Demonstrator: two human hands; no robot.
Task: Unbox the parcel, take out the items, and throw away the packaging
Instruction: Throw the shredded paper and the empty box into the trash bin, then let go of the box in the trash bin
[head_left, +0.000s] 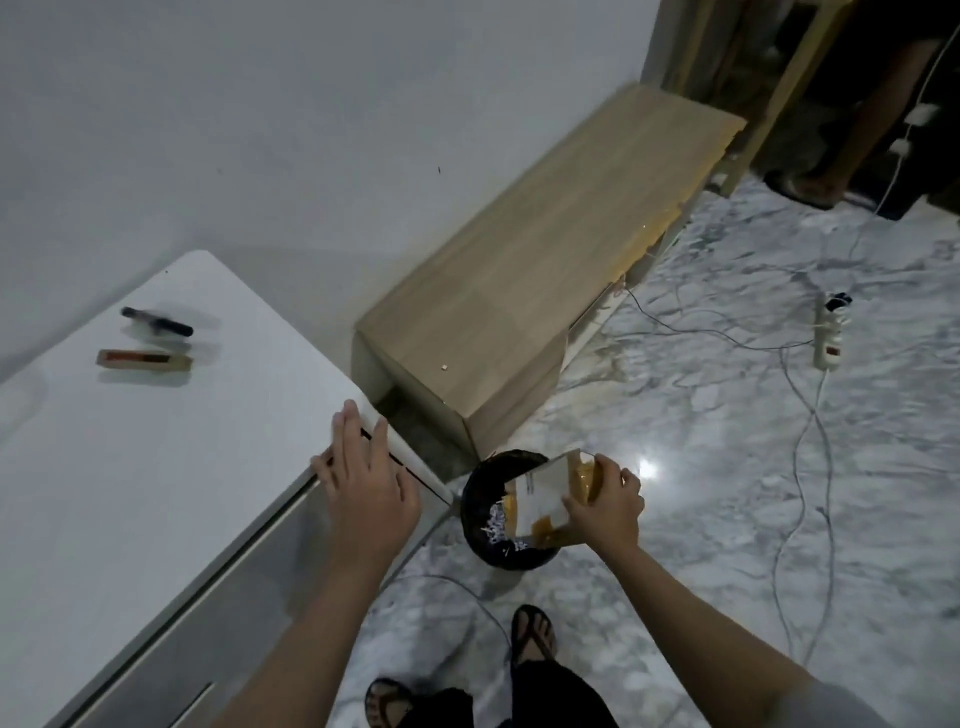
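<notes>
My right hand (605, 501) grips a flattened cardboard parcel box (545, 496) with a white label and brown tape, held tilted over the mouth of a black bin (480, 480) on the floor. White shredded bits show inside the bin. My left hand (366, 475) lies flat, fingers spread, on the corner of the white table (171, 467). On the table's far left lie a small orange-and-tan item box (143, 359) and a black pen-like item (156, 321), both blurred.
A low wooden cabinet (530, 291) runs along the wall behind the bin. The marble-patterned floor carries trailing cables and a white power strip (830, 332). My sandalled feet (532, 631) stand just short of the bin. Another person's foot (810, 182) shows far right.
</notes>
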